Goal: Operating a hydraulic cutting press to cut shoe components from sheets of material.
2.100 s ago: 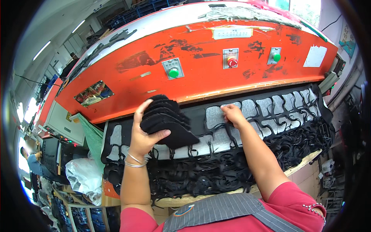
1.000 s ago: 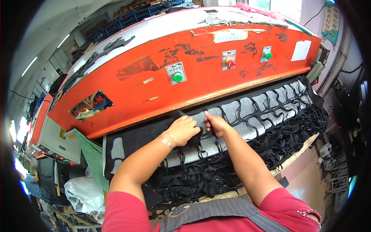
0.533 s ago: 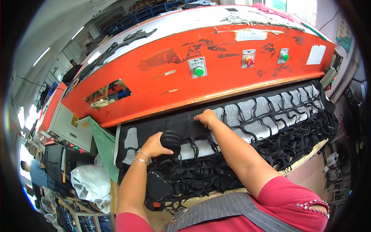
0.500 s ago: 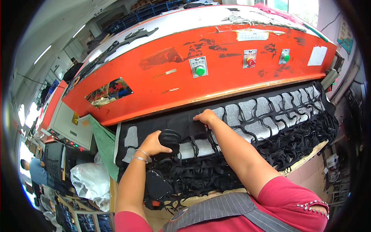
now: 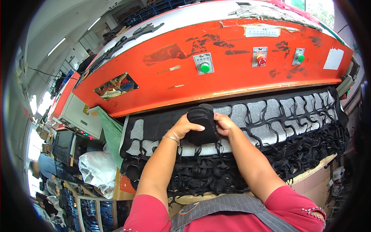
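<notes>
Between my hands is a stack of black cut fabric pieces (image 5: 201, 133) with rounded ends, lifted over the press bed. My left hand (image 5: 183, 127) is wrapped round its left side, the thumb lying across the front. At the right edge, the fingers of my right hand (image 5: 223, 124) close on the stack, partly hidden behind it. Beneath lies a black sheet (image 5: 158, 123) with rows of cut-out gaps. A pale grey layer (image 5: 270, 110) shows through them, crossed by thin black strips. Tangled black scrap strips (image 5: 197, 174) are heaped along the near side.
Just beyond the bed rises an orange press (image 5: 166, 83) with a green button (image 5: 205, 68), a red knob (image 5: 261, 60) and another green button (image 5: 300, 58). Green cloth (image 5: 109, 129) hangs at the left, near a white plastic bag (image 5: 96, 168). A person (image 5: 54, 168) is at the far left.
My left hand has carried the stack right and away from me. My right hand has left the sheet and come to the stack's right edge. The view has shifted slightly.
</notes>
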Demonstrator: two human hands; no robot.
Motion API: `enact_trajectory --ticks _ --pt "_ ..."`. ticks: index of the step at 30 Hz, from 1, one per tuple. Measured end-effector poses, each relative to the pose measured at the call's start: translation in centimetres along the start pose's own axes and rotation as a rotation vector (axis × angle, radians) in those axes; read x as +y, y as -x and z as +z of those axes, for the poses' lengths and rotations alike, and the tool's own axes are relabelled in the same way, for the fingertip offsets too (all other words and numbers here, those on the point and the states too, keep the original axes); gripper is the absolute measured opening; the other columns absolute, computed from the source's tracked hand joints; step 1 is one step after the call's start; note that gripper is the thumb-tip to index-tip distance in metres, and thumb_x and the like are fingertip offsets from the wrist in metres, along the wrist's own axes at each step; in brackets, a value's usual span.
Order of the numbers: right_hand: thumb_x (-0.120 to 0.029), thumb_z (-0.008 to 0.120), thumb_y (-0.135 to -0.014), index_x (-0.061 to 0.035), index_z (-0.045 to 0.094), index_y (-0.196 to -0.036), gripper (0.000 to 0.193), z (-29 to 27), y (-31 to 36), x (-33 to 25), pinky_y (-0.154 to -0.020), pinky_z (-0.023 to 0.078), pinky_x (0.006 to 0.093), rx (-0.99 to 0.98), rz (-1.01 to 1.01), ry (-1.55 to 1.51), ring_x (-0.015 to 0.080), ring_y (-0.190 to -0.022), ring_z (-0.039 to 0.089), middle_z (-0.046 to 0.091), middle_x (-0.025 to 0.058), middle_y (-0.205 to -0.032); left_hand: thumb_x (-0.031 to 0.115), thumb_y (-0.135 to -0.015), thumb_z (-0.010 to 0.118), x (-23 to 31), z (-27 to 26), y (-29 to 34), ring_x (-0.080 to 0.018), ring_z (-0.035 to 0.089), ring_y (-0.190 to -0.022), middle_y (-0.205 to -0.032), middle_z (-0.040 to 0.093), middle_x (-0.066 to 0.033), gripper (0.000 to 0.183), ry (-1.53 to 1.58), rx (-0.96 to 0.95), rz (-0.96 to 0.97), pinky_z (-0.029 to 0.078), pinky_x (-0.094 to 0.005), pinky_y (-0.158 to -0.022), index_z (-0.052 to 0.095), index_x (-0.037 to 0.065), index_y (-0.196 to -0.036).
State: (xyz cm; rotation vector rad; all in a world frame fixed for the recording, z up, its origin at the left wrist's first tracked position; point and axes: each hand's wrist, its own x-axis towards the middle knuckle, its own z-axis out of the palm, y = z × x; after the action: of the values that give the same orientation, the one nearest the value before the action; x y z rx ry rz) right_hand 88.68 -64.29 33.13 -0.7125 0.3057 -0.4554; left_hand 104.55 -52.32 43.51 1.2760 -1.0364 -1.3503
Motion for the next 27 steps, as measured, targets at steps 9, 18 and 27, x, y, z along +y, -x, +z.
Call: enact_trajectory --ticks 9,18,27 --pt "-0.043 0.061 -0.091 -0.0025 0.061 -0.094 0.041 2.9 -0.7 -0.7 -0.056 0.045 0.0319 0.418 0.123 0.387 0.0167 -0.055 0.053 0.061 0.0055 -0.069 -0.005 -0.055 0.077 8.0 -3.8 10.0 -0.0180 0.062 -0.093 -0.099 0.066 -0.0044 0.051 0.085 0.162 0.399 0.048 -0.0321 -0.090 0.064 0.000 -0.104" --pt "-0.035 0.071 -0.077 0.0082 0.056 -0.120 0.062 13.8 -6.4 4.2 -0.095 0.045 0.0450 0.751 0.131 1.083 0.0419 -0.116 0.053 0.054 0.0309 -0.124 0.003 -0.051 0.088 -1.1 -20.9 14.0 -0.0230 0.048 -0.121 -0.129 0.051 -0.0147 0.106 -0.659 0.411 0.121 0.038 -0.0352 -0.104 0.033 0.007 -0.141" --pt "-0.026 0.076 -0.075 0.0079 0.058 -0.120 0.059 14.2 -8.7 5.2 -0.096 0.045 0.0420 0.858 0.247 0.785 0.0341 -0.122 0.052 0.056 0.0230 -0.128 0.021 -0.051 0.083 5.7 -21.7 12.3 -0.0333 0.056 -0.109 -0.110 0.059 -0.0138 0.072 -1.312 0.124 0.240 0.044 -0.0383 -0.095 0.058 -0.002 -0.115"
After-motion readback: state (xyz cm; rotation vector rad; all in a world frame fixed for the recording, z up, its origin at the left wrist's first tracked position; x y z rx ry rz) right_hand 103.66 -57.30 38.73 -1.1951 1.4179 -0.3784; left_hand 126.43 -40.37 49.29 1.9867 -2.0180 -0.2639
